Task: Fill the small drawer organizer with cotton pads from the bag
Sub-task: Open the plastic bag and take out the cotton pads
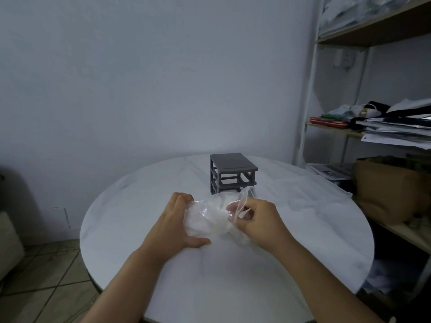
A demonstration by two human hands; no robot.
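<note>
Two bare arms reach forward from the bottom of the view and come close together near the middle of the table point(303, 252). The left hand point(173, 223) lies palm down with its fingers curled over the left side of the bag point(210, 217), and its thumb sticks out toward the right, low against the bag. The right hand point(258, 220) is bent in at the wrist. Its fingers point(245, 214) are curled and pinch the thin plastic at the bag's right side. The hands are near each other but do not touch.
</note>
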